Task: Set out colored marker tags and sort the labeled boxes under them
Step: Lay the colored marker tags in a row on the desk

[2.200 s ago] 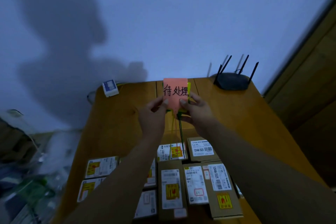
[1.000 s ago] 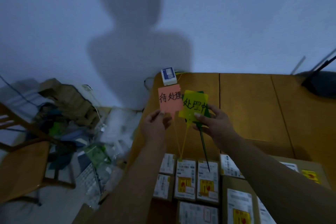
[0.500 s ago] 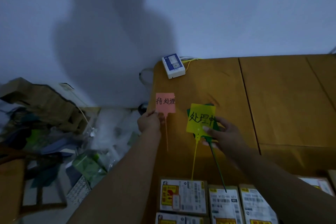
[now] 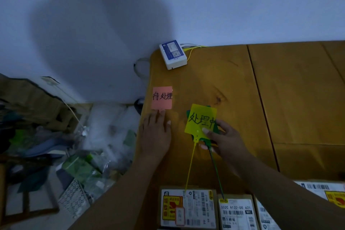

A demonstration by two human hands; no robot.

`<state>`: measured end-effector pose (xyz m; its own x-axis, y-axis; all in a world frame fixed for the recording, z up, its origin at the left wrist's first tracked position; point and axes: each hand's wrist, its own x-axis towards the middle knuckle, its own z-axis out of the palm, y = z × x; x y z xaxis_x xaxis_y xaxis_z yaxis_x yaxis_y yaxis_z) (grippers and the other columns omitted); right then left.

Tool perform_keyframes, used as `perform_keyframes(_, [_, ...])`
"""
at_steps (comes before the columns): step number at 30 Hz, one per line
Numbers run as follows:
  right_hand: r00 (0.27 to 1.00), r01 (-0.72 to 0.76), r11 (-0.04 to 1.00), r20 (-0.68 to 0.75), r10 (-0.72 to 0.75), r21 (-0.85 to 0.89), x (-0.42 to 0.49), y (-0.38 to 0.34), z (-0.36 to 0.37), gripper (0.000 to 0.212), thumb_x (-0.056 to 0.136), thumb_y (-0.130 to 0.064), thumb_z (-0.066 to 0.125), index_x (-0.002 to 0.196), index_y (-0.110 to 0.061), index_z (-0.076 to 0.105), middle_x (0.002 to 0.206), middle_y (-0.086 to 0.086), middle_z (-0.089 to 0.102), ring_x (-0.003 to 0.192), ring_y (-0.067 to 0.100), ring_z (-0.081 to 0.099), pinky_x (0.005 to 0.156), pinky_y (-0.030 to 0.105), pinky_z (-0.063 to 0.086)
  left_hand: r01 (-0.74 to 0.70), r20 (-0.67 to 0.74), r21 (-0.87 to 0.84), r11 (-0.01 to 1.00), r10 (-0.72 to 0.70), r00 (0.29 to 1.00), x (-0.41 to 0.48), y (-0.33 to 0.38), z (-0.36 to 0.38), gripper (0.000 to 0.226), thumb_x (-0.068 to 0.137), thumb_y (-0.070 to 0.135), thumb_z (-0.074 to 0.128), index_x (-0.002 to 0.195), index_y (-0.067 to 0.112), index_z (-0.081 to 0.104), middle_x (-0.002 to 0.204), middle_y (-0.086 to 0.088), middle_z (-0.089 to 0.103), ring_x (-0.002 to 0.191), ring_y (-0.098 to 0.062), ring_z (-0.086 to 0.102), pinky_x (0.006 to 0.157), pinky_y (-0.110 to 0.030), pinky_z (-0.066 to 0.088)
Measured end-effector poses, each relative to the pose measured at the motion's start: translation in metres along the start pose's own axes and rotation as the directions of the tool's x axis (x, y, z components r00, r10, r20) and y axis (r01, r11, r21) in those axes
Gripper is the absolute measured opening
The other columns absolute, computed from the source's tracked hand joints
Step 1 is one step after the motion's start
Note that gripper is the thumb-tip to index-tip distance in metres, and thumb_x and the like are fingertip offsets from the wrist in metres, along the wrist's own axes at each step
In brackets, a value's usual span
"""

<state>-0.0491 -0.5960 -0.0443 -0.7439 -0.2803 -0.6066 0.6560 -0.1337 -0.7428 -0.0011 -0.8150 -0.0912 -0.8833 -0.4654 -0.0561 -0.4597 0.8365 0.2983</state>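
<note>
Pink tag: it's down! The pink tag [image 4: 162, 97] now lies flat on the table [image 4: 291, 89], near the left edge with its writing up. Half a second ago it was still held up in the fingers.
Left hand: the left hand [image 4: 155, 136] has let go and lies flat with straight fingers, the fingertips just touching the tag's near edge.
Right hand: the right hand [image 4: 223, 140] pinches the yellow tag [image 4: 201, 117], thumb on its face, with the green tag [image 4: 215, 130] tucked behind it. The pair sits low, just right of the pink one, and I cannot tell whether it touches the wood. The straps trail toward the boxes.
Boxes: the labeled boxes [image 4: 188, 209] wait in a row at the near edge, apart from the pink tag and not yet sorted.
White device: a small white device [image 4: 173, 54] sits at the far corner, out of the way.
Meaning: the first of three markers looks set. My guess is yellow goes next, to its right, then green, then the sorting.
</note>
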Motion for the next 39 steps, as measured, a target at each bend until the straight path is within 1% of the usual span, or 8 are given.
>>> perform_keyframes(5, [0.999,0.035,0.999,-0.004,-0.035,0.002,0.008,-0.006,-0.001,0.031,0.092,-0.004,0.077,0.118,-0.018,0.068,0.116,0.014,0.078,0.093,0.033,0.079,0.061,0.032,0.064,0.028,0.002,-0.047,0.998,-0.028,1.000,0.001,0.011,-0.013,0.054,0.107,0.045,0.038,0.157,0.024,0.040,0.164,-0.004,0.036,0.151,-0.028,0.028,0.122,-0.049,0.023])
perform_keyframes(8, [0.998,0.064,0.998,-0.017,-0.064,0.023,0.011,-0.018,-0.003,0.033,0.092,-0.002,0.076,0.122,-0.010,0.067,0.115,0.017,0.077,0.088,0.030,0.078,0.058,0.033,0.064,0.050,0.030,-0.281,0.958,-0.043,0.999,-0.002,0.032,-0.021,0.035,0.104,0.037,0.053,0.136,0.025,0.063,0.142,-0.003,0.060,0.129,-0.023,0.054,0.109,-0.043,0.043])
perform_keyframes(10, [0.996,0.089,0.996,-0.021,-0.088,0.027,0.011,-0.028,-0.007,0.034,0.093,-0.002,0.075,0.125,-0.009,0.065,0.112,0.016,0.077,0.081,0.026,0.077,0.055,0.034,0.063,0.253,0.206,-0.707,0.660,-0.151,0.967,-0.007,0.060,-0.027,0.009,0.100,0.027,0.065,0.099,0.024,0.073,0.099,0.001,0.075,0.087,-0.013,0.068,0.079,-0.031,0.050])
perform_keyframes(12, [0.994,0.107,0.994,-0.018,-0.106,0.019,0.009,-0.036,-0.014,0.034,0.094,-0.003,0.073,0.126,-0.009,0.065,0.108,0.014,0.078,0.077,0.023,0.077,0.055,0.036,0.063,0.425,0.389,-0.850,0.312,-0.174,0.905,-0.014,0.084,-0.024,0.013,0.098,0.019,0.069,0.085,0.020,0.071,0.074,0.003,0.077,0.063,-0.009,0.070,0.060,-0.025,0.049])
perform_keyframes(20, [0.992,0.125,0.991,0.007,-0.126,0.036,0.007,-0.056,-0.063,0.037,0.093,-0.003,0.075,0.128,-0.007,0.065,0.119,0.018,0.076,0.087,0.025,0.077,0.055,0.029,0.062,0.494,0.480,-0.869,0.027,-0.199,0.854,-0.029,0.147,-0.011,0.005,0.092,0.008,0.074,0.092,0.012,0.071,0.071,-0.001,0.079,0.059,-0.010,0.074,0.059,-0.021,0.057])
perform_keyframes(27, [0.990,0.138,0.987,-0.011,-0.138,0.081,0.009,-0.076,-0.109,0.041,0.093,-0.004,0.075,0.132,-0.005,0.064,0.122,0.021,0.075,0.085,0.024,0.078,0.056,0.028,0.061,0.492,0.480,-0.870,0.005,-0.219,0.850,-0.026,0.197,-0.002,0.003,0.092,0.009,0.074,0.091,0.010,0.071,0.073,-0.002,0.078,0.057,-0.011,0.073,0.050,-0.019,0.053])
perform_keyframes(32, [0.975,0.155,0.985,-0.171,-0.140,0.077,0.012,-0.086,-0.138,0.042,0.095,0.000,0.071,0.136,-0.004,0.060,0.120,0.022,0.073,0.083,0.027,0.078,0.054,0.030,0.064,0.519,0.530,-0.846,-0.121,-0.291,0.797,-0.013,0.216,0.009,0.005,0.097,0.010,0.067,0.101,0.010,0.069,0.084,-0.004,0.076,0.055,-0.007,0.073,0.051,-0.018,0.052])
perform_keyframes(39, [0.958,0.163,0.985,-0.250,-0.142,0.063,0.010,-0.086,-0.173,0.040,0.098,-0.001,0.068,0.136,-0.001,0.057,0.116,0.020,0.069,0.087,0.032,0.073,0.056,0.033,0.066,0.584,0.544,-0.811,0.007,-0.359,0.759,0.012,0.230,0.039,0.012,0.098,0.001,0.063,0.109,0.003,0.067,0.096,-0.012,0.073,0.051,-0.007,0.071,0.052,-0.018,0.055])
